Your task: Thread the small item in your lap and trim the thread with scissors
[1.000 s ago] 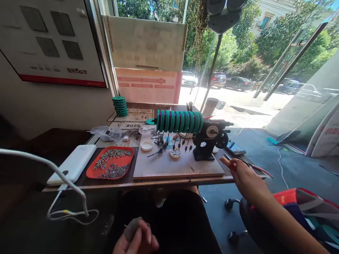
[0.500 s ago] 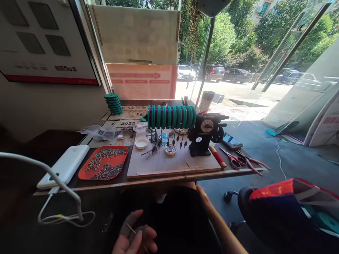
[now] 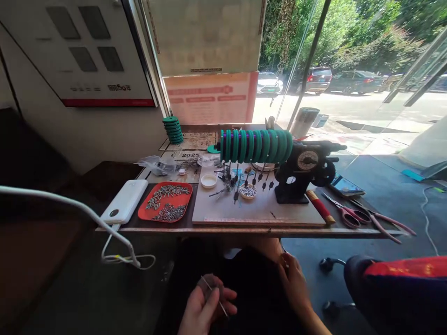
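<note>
In my left hand (image 3: 206, 302), low in front of my lap, a thin metal rod (image 3: 213, 291) is pinched between thumb and fingers. It slants down to the right; a greyish patch behind it is too dark to name. My right hand (image 3: 294, 279) lies against the side of my right leg, its fingers bent and partly hidden. Above my hands, on a pale board (image 3: 223, 216), stands a black rotary vise (image 3: 300, 172) carrying a row of green discs (image 3: 256, 145). Thin stems with dark feathery pieces hang below the discs.
An orange tray (image 3: 141, 211) of small metal parts sits left of the board, beside a white power bank (image 3: 125, 200) with a cable. Scissors (image 3: 349, 216), pliers (image 3: 384, 223) and a red-wrapped stick (image 3: 319, 207) lie right. A bead cup (image 3: 247, 190) and white dish (image 3: 208, 181) are on the board.
The view has swung left and moved closer, so the bench appears farther right. My left hand still pinches the rod, now tilted more steeply. More of my right hand shows beside my leg.
</note>
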Demonstrator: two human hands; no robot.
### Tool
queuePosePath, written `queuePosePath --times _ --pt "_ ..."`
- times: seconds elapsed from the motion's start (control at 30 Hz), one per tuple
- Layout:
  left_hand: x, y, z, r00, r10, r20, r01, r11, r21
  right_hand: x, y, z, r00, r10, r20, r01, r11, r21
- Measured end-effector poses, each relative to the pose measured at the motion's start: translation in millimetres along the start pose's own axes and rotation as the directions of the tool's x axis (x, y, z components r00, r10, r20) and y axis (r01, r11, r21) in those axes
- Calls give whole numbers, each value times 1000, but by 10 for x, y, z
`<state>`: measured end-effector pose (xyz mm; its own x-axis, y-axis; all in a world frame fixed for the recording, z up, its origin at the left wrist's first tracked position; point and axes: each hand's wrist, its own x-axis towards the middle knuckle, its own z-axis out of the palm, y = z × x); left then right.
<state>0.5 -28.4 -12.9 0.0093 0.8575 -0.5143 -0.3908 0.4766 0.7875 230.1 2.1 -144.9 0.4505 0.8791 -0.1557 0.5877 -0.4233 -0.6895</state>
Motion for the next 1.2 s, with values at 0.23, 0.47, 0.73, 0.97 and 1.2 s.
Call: queuePosePath --times 0.23,0.47,0.73,0.97,1.2 --pt "-8 -64 -105 998 -1 69 1 1000 -10 -35 74 -79 994 56 91 -58 998 14" --pt "-32 -31 -99 995 -18 95 23 998 -55 -108 124 -137 989 86 119 -92 995 41" --pt "-74 31 -71 994 -69 86 74 996 -52 30 73 -115 989 71 127 -79 995 55" --pt "-91 45 -56 988 -114 102 124 987 -103 30 75 -170 988 49 145 -58 996 64" --pt "-29 45 -71 988 -132 75 139 985 -98 -161 48 -249 989 36 147 -42 998 40"
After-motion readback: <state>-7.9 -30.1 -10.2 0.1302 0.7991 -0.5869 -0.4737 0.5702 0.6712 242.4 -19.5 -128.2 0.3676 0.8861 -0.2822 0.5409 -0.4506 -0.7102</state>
